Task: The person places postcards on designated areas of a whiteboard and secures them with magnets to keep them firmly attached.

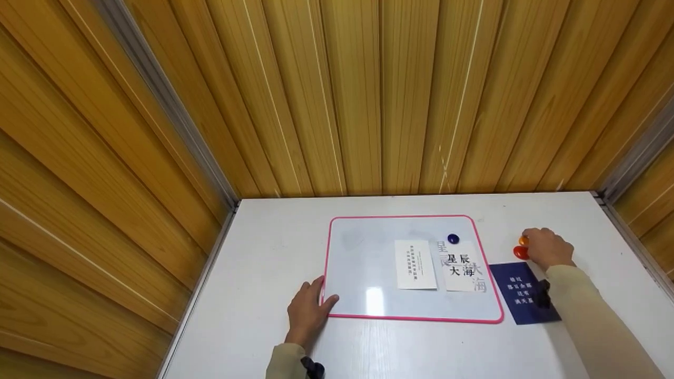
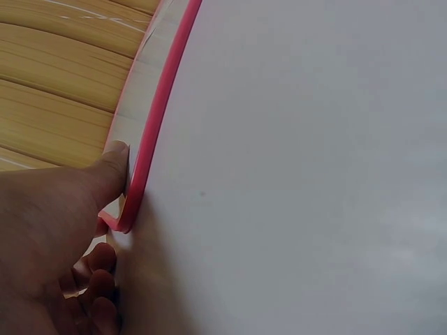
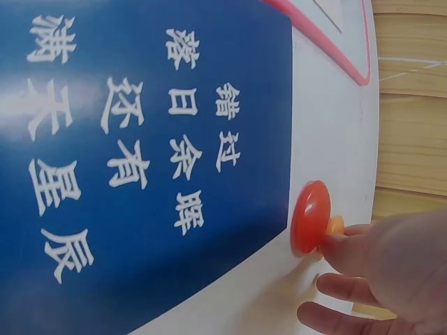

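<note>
A small whiteboard (image 1: 363,263) with a pink frame lies flat on the white table. My left hand (image 1: 307,310) grips its near left corner, the thumb on top of the frame and the fingers along the outer side. To the right of the board, my right hand (image 1: 548,247) pinches an orange round magnet (image 3: 336,226); the fingertips on its far side are partly hidden. A red round magnet (image 3: 311,217) sits right beside it. Below the right hand lies a dark blue card (image 1: 518,292) with white characters, close against the board's right edge.
On the board are a white card (image 1: 416,265) with small print and another white card (image 1: 461,281) with large black and grey characters. A dark blue magnet (image 1: 453,239) sits at that second card's top edge. Wood-patterned panels (image 1: 347,105) rise behind the table (image 1: 274,247).
</note>
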{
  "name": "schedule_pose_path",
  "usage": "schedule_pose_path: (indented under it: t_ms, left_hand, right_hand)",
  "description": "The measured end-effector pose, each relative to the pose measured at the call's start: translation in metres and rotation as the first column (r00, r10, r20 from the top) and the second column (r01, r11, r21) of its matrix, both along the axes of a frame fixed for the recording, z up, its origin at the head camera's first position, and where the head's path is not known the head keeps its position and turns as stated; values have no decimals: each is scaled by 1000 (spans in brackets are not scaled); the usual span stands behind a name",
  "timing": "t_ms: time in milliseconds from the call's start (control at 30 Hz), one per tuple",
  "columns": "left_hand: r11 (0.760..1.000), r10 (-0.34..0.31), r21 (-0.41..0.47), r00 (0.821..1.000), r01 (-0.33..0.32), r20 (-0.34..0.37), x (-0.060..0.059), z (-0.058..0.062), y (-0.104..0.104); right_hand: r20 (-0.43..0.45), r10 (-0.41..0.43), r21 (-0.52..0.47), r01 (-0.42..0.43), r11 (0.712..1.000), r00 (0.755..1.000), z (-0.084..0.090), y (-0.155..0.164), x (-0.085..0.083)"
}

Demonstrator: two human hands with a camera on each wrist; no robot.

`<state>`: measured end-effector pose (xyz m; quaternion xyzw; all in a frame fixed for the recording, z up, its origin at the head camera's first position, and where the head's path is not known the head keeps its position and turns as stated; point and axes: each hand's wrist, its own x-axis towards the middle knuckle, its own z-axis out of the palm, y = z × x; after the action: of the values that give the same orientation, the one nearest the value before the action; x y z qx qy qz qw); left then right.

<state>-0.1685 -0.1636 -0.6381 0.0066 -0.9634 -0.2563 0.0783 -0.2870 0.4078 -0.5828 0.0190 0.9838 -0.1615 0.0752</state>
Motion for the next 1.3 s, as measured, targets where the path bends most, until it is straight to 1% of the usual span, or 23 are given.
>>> schedule_pose_path:
  t_ms: [267, 500, 733, 867, 1100, 1300]
  left_hand:
    - [1000, 13, -8, 1000, -13, 0, -1, -2, 1]
    - [1000, 13, -11, 1000, -13, -16, 0, -4, 1]
    - [1000, -10, -2, 999, 10, -33, -1, -5, -2]
    - [1000, -12, -11, 999, 12, -42, -2, -5, -2]
    - [1000, 6, -14, 1000, -6, -27, -2, -5, -1]
    - [1000, 8, -15, 1000, -8, -10, -3, -5, -1]
  right_hand:
    - [18, -22, 18, 21, 1000, 1000, 0, 4, 0]
    - [22, -11, 38, 11, 999, 1000, 1, 5, 0]
    - [-51, 23, 32, -21, 999, 998, 2, 3, 3]
    - [-31, 10, 33, -9, 999, 999, 3, 3, 2]
    - [20, -14, 23, 13, 1000, 1000, 3, 3, 0]
    - [39, -16, 29, 15, 999, 999, 4, 3, -1]
